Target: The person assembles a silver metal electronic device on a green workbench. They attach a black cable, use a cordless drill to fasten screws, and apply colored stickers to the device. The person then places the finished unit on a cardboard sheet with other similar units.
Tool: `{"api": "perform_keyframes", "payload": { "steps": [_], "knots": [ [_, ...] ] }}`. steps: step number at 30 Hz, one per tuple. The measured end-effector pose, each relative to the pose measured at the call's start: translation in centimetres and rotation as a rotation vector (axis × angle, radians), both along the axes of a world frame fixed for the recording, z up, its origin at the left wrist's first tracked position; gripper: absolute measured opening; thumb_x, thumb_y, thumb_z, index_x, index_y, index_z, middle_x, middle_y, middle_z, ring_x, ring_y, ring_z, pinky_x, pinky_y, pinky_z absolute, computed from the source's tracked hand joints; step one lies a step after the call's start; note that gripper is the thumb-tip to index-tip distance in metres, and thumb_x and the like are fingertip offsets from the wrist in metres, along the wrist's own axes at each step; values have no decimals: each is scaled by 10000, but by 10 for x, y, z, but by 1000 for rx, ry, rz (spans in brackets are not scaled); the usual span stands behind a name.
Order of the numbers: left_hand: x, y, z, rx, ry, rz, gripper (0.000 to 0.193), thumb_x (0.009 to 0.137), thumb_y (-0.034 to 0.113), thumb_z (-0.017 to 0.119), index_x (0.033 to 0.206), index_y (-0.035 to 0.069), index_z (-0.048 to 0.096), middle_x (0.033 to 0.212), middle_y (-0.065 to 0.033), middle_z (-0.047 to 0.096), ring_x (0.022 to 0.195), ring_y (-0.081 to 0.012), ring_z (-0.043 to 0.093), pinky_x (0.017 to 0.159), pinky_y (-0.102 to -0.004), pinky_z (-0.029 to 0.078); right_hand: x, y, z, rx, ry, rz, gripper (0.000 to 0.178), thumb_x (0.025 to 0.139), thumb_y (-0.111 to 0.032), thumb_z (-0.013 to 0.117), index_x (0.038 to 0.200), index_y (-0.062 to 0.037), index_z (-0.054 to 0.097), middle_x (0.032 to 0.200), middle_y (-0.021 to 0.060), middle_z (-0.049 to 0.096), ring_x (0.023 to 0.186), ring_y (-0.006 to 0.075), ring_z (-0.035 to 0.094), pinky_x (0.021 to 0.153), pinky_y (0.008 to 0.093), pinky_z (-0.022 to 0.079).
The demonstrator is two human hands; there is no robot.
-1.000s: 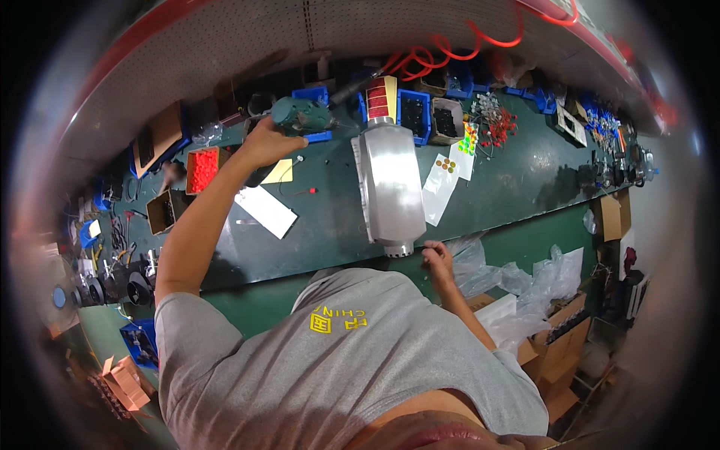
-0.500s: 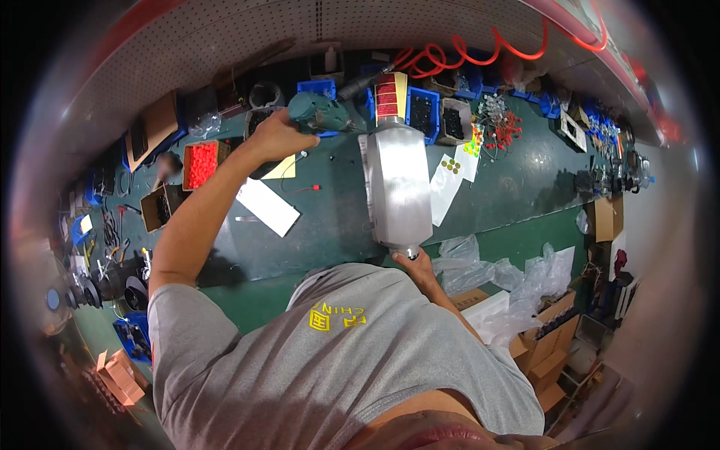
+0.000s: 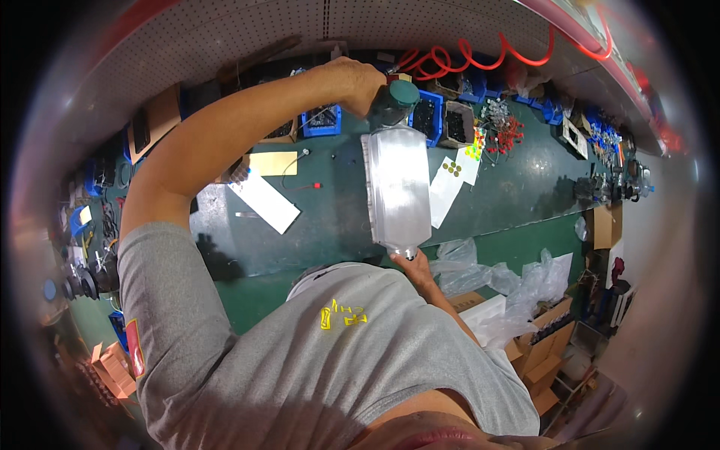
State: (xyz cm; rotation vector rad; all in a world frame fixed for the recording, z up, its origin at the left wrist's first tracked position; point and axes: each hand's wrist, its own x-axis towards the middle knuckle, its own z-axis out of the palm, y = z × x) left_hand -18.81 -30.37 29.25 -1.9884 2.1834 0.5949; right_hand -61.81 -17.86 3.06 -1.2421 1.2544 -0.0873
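Head view: the long silver housing (image 3: 396, 187) was laid lengthwise on the green bench (image 3: 517, 187). Its near end was steadied by the right hand (image 3: 414, 266), closed around it. A green power driver (image 3: 391, 101) was gripped by the left hand (image 3: 354, 84) over the far end, presumably for fastening.

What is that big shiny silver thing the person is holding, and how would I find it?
Look at the green workbench, right in its middle. A long silvery metal housing lies there, right hand at its near end, left hand holding a green tool at the far end. Nothing nearby is as big or shiny.
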Motion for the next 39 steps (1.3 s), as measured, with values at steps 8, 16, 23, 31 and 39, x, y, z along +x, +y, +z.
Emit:
{"api": "perform_keyframes", "payload": {
  "steps": [8,16,23,31,39],
  "knots": [
    [4,-10,-3,6,-36,20,375,677,295,759,1018,141,754,1037,-116,743,999,-316,707,853,-433,560,9,1,19,40,-81,-40,588,773,-305,863,1182,29,605,1067,63,673,954,155,616,860,303,492],
    [14,1,-12,-34,20,75,417,643,249,774,1027,102,704,989,-152,733,966,-355,695,849,-450,551,2,-2,4,4,-28,23,599,762,-353,857,1160,26,621,1043,66,678,929,139,615,840,296,494],
    [25,35,-25,-111,127,198,447,627,270,800,1033,112,700,977,-163,728,937,-378,687,832,-454,547,2,-6,13,47,49,59,620,764,-414,840,1152,22,630,1004,59,673,892,153,617,781,304,507],
    [26,107,-27,-300,387,523,551,649,421,807,1108,131,714,1034,-149,739,1005,-352,693,918,-430,530,-24,-11,27,-267,3,-356,463,903,-334,725,1167,34,626,970,59,642,877,126,583,693,258,479],
    [4,237,-141,-459,787,662,379,810,186,846,1125,41,691,1021,-54,702,903,-126,650,813,-300,526,93,-40,120,-183,-292,31,228,913,-79,609,1120,0,663,903,25,622,801,84,540,645,246,448]
  ]
}}
